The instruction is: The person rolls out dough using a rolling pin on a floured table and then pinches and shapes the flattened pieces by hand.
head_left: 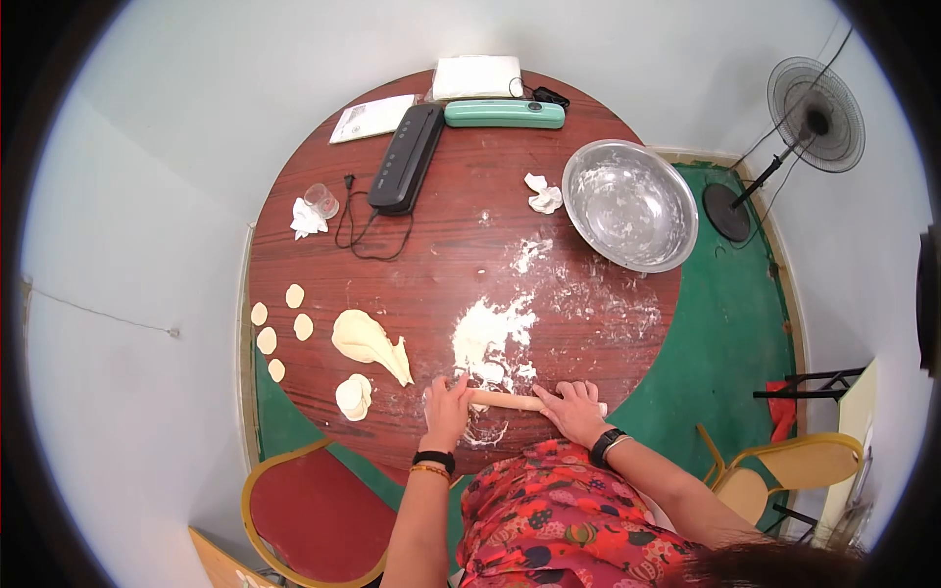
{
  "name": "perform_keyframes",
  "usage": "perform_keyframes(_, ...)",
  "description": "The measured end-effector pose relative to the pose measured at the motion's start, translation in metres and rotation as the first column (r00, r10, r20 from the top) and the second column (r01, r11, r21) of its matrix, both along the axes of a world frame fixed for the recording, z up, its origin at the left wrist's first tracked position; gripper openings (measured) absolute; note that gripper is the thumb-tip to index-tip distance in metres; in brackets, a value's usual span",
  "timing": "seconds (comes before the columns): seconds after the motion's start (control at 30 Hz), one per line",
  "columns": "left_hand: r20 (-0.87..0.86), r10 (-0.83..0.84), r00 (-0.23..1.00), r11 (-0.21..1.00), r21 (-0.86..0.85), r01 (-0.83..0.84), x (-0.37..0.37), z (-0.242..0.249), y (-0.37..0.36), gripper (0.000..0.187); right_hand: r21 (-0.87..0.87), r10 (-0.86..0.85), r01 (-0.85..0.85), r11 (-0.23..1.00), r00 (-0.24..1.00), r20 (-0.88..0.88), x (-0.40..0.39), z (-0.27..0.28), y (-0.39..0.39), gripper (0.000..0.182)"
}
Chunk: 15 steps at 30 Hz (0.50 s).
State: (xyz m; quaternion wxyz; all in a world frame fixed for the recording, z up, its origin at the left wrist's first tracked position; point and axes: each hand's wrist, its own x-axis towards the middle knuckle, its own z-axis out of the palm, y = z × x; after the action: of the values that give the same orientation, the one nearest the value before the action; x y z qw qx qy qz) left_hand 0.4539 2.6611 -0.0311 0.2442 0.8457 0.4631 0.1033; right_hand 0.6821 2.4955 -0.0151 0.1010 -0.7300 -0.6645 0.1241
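Observation:
A wooden rolling pin (510,400) lies across the near edge of the round table. At its left end rests my left hand (447,410), and my right hand (574,410) lies over its right end, fingers apart. Beneath the pin is a floury patch; any dough under it is hard to make out. White flour (485,333) is spread just beyond. To the left sit a long lump of dough (368,343) and a small stack of flat dough rounds (354,397). Several single dough rounds (303,326) lie near the left edge.
A large metal bowl (630,206) stands at the right. Farther back are a black appliance (408,157) with its cord, a green appliance (504,114), papers (372,119), a clear cup (321,201) and crumpled tissue (543,195). Chairs and a fan (816,116) surround the table.

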Motion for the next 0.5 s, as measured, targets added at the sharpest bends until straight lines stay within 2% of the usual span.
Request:
perform_keyframes(0.13,-0.071,-0.001,0.997,1.0,-0.018,0.0,0.015,0.004,0.014,0.035,-0.027,-0.052,0.052,0.998,0.998,-0.023,-0.003,-0.004,0.007,0.044)
perform_keyframes(0.23,-0.103,0.012,0.995,0.999,-0.031,-0.015,0.024,0.014,0.018,0.038,0.025,0.004,-0.003,1.0,0.998,-0.069,0.002,-0.008,0.006,0.043)
perform_keyframes(0.33,0.204,0.159,0.966,0.962,0.19,-0.198,0.016,-0.006,0.007,0.034,-0.001,0.03,-0.03,1.0,0.997,-0.07,0.007,-0.015,0.005,0.043)
perform_keyframes(0.43,0.389,0.302,0.87,0.937,0.045,-0.346,0.0,-0.015,-0.023,0.026,-0.004,-0.049,0.049,0.999,0.99,-0.134,0.008,-0.018,0.001,0.042)
perform_keyframes(0.5,0.349,0.021,0.937,0.999,0.031,-0.034,-0.011,-0.017,-0.033,0.021,-0.012,-0.08,0.08,0.997,0.98,-0.18,0.009,-0.02,0.0,0.042)
